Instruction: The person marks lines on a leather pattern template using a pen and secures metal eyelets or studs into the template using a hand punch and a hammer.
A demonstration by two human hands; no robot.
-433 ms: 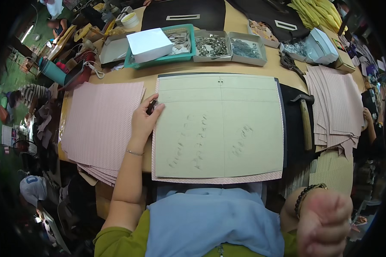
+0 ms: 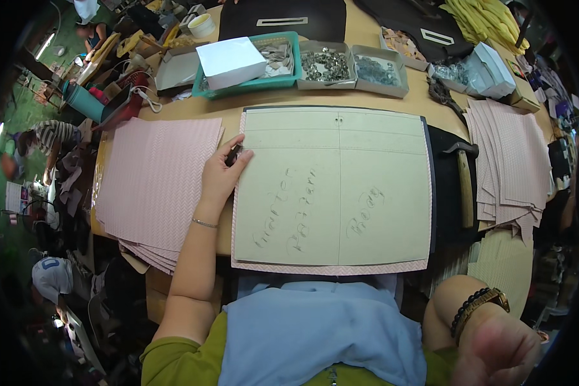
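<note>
A pale green-grey pattern board [image 2: 386,193], with ruled lines, handwriting and two small holes near its top edge, lies on a pink woven-textured sheet [image 2: 331,268] that shows along the left and bottom edges. At the board's upper left edge is my left hand [image 2: 220,170], its fingers closed round a small dark object [image 2: 234,155] whose kind I cannot make out. My right hand [image 2: 500,347] is raised close to the camera at the lower right, away from the table. It is blurred and its fingers are mostly hidden.
Pink sheets are stacked at left [image 2: 154,180] and right [image 2: 505,161]. A wooden-handled hammer [image 2: 465,186] lies on a black mat right of the board. Behind stand a teal basket [image 2: 202,93] under a white box [image 2: 231,62], and trays of metal parts [image 2: 327,66].
My right hand has turned and shifted slightly right and down near the camera. My left hand stays at the board's edge with the dark object. The whole view has shifted a little.
</note>
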